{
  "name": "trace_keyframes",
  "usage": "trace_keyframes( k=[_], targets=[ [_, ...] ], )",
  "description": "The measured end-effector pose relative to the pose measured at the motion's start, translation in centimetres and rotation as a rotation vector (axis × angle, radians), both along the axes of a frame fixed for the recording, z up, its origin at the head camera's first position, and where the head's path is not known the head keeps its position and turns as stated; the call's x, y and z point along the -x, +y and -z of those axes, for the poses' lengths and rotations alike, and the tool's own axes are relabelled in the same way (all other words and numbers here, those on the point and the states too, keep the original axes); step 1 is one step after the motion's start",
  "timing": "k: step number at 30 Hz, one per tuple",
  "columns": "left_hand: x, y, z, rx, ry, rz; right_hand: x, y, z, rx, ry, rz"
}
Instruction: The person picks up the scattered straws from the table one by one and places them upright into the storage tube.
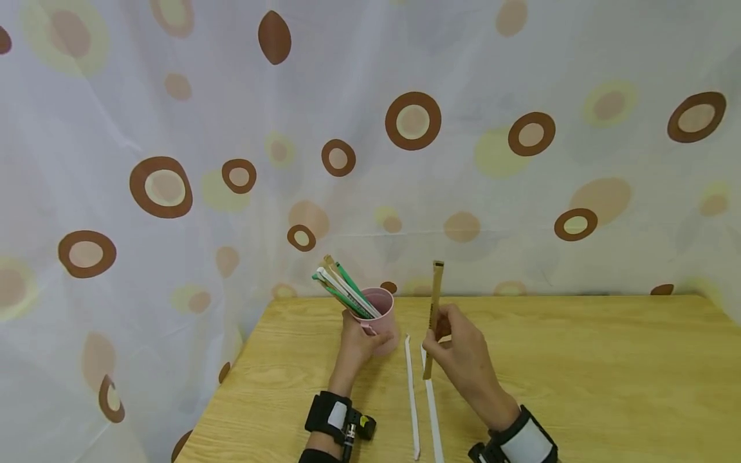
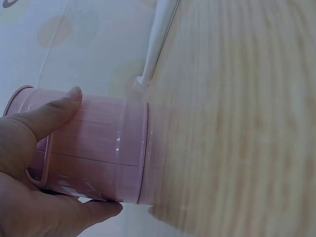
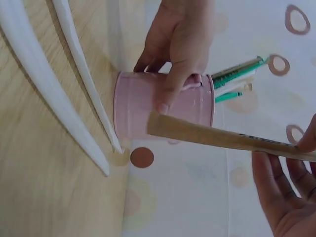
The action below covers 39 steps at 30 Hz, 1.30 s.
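Observation:
My left hand [image 1: 356,347] grips a pink metal cup [image 1: 389,331] by its side, thumb across the wall near the handle. Several paper-wrapped straws [image 1: 347,292], in green, white and brown, lean leftward out of its mouth. In the left wrist view the cup [image 2: 98,133] stands on the table, its contents out of sight. Between thumb and fingers, my right hand [image 1: 466,357] pinches a brown paper-wrapped straw [image 1: 436,286], nearly upright and right of the cup. Its lower end hangs free in the right wrist view, where the straw [image 3: 197,134] crosses in front of the cup.
Two white paper-wrapped straws lie lengthwise on the wooden table [image 1: 608,373]: one on the left [image 1: 413,405], a wider one on the right [image 1: 433,418], partly behind the brown straw. A patterned curtain [image 1: 370,206] hangs along the table's back and left edges.

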<state>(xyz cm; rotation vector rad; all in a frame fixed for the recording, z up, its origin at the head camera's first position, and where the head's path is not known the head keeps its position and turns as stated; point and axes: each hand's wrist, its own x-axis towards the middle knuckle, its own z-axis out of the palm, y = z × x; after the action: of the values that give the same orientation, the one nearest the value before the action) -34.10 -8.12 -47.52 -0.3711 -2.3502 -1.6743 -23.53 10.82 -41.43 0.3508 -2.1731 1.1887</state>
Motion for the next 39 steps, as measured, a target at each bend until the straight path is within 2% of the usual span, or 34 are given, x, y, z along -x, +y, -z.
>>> trace_keyframes(
  k=[2, 5, 8, 11, 14, 17, 21, 24, 28, 33, 36, 39],
  targets=[
    [0.1, -0.1, -0.1, 0.004, -0.008, -0.017, 0.7, -0.7, -0.5, -0.027, 0.068, -0.042],
    [0.5, -0.2, -0.3, -0.004, -0.006, -0.029, 2.5, -1.7, -2.2, -0.065, 0.189, -0.081],
    [0.9, -0.3, -0.8, -0.021, -0.003, -0.002, 4.7, -2.8, -4.0, -0.053, 0.272, -0.115],
    [1.2, -0.2, -0.8, -0.020, 0.027, 0.037, 6.6, -3.8, -4.8, -0.024, 0.293, -0.145],
    [1.2, -0.3, -0.4, -0.024, 0.064, 0.077, 7.9, -4.7, -4.4, -0.024, 0.262, -0.161],
    [0.9, -0.4, 0.1, -0.007, 0.072, 0.085, 8.8, -5.3, -3.3, -0.062, 0.213, -0.171],
    [0.5, -0.6, 0.5, 0.040, 0.032, 0.047, 10.0, -5.8, -2.2, -0.191, 0.170, -0.189],
    [0.5, -0.6, 0.6, 0.044, 0.024, 0.035, 10.7, -5.9, -1.8, -0.319, 0.138, -0.223],
    [0.5, -0.6, 0.5, 0.046, 0.054, 0.040, 10.9, -5.9, -1.3, -0.414, 0.071, -0.266],
    [0.9, -0.5, 0.5, 0.062, 0.106, 0.061, 10.9, -5.6, -0.8, -0.438, -0.019, -0.302],
    [1.0, -0.3, 0.5, 0.056, 0.114, 0.070, 11.0, -5.4, -0.8, -0.451, -0.031, -0.314],
    [0.8, -0.3, 0.5, 0.055, 0.088, 0.049, 11.0, -5.3, -0.8, -0.466, -0.025, -0.329]
  ],
)
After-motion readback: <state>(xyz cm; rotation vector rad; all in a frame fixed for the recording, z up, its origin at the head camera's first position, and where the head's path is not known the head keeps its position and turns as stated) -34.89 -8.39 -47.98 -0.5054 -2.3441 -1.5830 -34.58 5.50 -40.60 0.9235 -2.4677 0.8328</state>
